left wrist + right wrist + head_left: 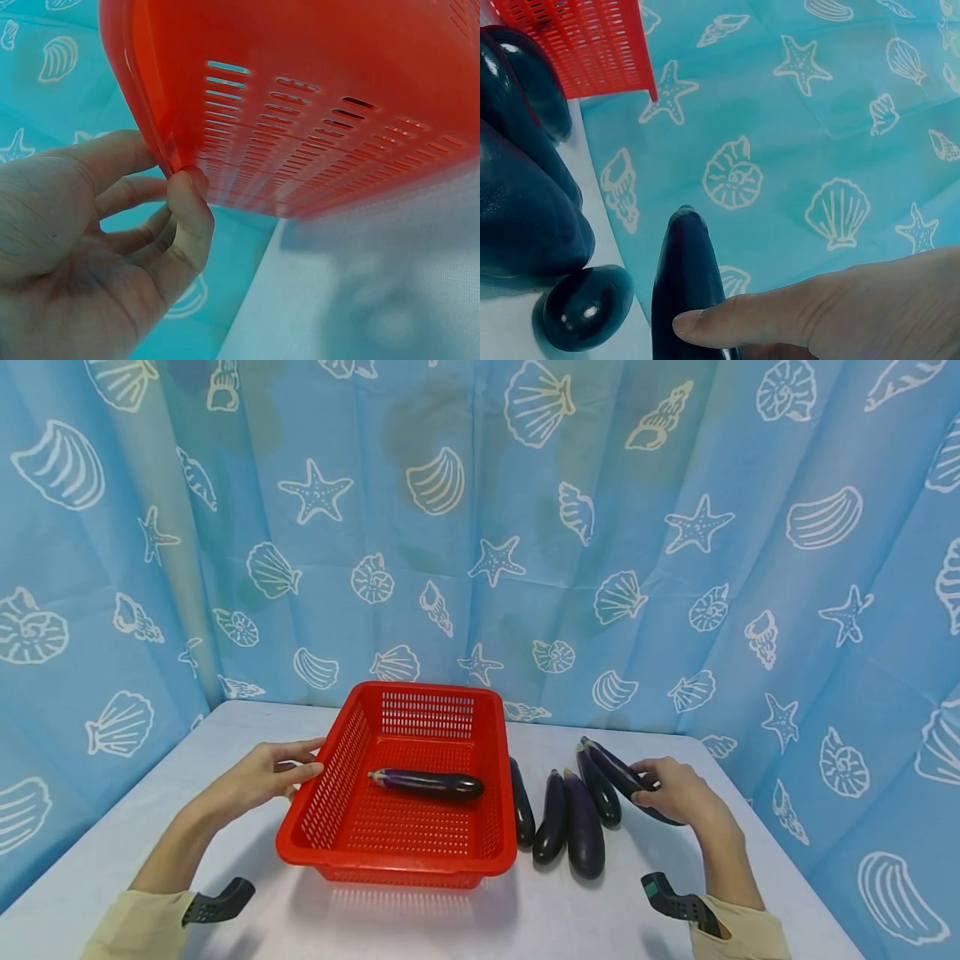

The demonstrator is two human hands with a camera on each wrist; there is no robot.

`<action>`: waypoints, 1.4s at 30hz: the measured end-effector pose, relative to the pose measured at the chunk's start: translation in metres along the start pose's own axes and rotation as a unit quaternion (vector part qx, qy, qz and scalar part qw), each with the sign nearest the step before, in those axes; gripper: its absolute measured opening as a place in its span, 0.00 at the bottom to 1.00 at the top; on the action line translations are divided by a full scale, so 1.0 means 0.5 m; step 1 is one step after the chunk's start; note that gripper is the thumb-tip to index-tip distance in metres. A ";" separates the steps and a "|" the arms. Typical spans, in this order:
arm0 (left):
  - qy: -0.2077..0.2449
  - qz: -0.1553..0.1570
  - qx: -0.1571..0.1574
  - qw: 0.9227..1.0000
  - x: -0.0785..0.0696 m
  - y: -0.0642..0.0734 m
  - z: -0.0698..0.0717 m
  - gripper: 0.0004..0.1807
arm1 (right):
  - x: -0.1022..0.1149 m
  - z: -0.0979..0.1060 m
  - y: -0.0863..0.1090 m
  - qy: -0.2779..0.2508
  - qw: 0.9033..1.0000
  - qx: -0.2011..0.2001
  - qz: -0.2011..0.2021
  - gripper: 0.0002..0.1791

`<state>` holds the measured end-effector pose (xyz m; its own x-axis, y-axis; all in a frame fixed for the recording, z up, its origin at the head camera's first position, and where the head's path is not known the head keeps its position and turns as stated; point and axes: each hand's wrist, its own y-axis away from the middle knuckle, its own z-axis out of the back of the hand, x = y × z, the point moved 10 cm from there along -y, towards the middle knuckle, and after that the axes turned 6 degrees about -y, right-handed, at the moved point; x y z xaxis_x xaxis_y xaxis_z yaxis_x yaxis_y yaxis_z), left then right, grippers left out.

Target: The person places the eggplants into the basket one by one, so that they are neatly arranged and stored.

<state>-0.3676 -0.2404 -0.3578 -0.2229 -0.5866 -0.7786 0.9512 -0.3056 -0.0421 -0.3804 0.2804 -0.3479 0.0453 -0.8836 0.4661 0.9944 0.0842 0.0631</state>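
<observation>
A red perforated plastic basket (397, 863) stands on the white table, and a single dark purple eggplant (427, 783) lies crosswise inside it. My left hand (262, 777) pinches the basket's left rim between thumb and fingers, which the left wrist view shows up close. To the right of the basket, my right hand (678, 792) grips another eggplant (613, 766) around its thicker part, stem end pointing away to the left. In the right wrist view the thumb lies across this held eggplant (686, 262).
Several more eggplants (585, 831) lie side by side between the basket and my right hand, the leftmost (522, 806) partly hidden by the basket's wall. Behind the white table (600, 910) hangs a blue curtain (450, 543) printed with shells and starfish.
</observation>
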 end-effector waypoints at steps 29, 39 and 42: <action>-0.001 -0.002 0.000 1.000 -0.003 0.003 0.001 0.37 | 0.057 0.001 0.007 0.012 0.999 -0.006 0.029 0.27; 0.000 -0.002 -0.002 1.000 -0.003 0.003 0.000 0.37 | 0.090 -0.004 0.011 0.025 0.999 -0.005 0.040 0.28; 0.001 -0.003 -0.003 1.000 -0.002 0.003 -0.001 0.38 | 0.102 -0.007 0.013 0.030 0.999 -0.005 0.042 0.27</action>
<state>-0.3657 -0.2398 -0.3573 -0.2287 -0.5828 -0.7798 0.9508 -0.3056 -0.0505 -0.3713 0.2344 -0.3269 0.1340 -0.8998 0.4153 0.9878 0.1546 0.0162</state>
